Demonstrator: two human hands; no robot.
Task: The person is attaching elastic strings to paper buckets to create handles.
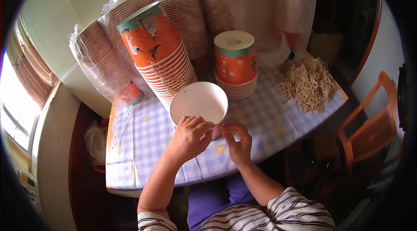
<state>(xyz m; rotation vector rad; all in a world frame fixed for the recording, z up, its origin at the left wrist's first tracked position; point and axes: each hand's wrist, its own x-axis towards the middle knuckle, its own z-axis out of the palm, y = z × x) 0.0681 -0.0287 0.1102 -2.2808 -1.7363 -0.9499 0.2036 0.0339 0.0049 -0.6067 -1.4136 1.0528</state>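
A white-lined paper bucket (199, 100) stands on the table with its mouth up, close in front of me. At its near rim my left hand (190, 137) and my right hand (237, 141) meet, both with fingers closed in a pinch. Between the fingertips is a thin, pale string, mostly hidden by the fingers. A length of string (199, 169) hangs over the tablecloth below my left hand. Behind the bucket leans a tall stack of orange and green paper buckets (158, 53), upside down, with strings lying along its side.
A shorter upside-down bucket stack (236, 64) stands right of centre. Several plastic-wrapped stacks (176, 9) line the back, another (291, 3) at the far right. A heap of tan strings (309, 84) lies on the checked tablecloth (147, 153). A wooden chair (369, 124) stands at right.
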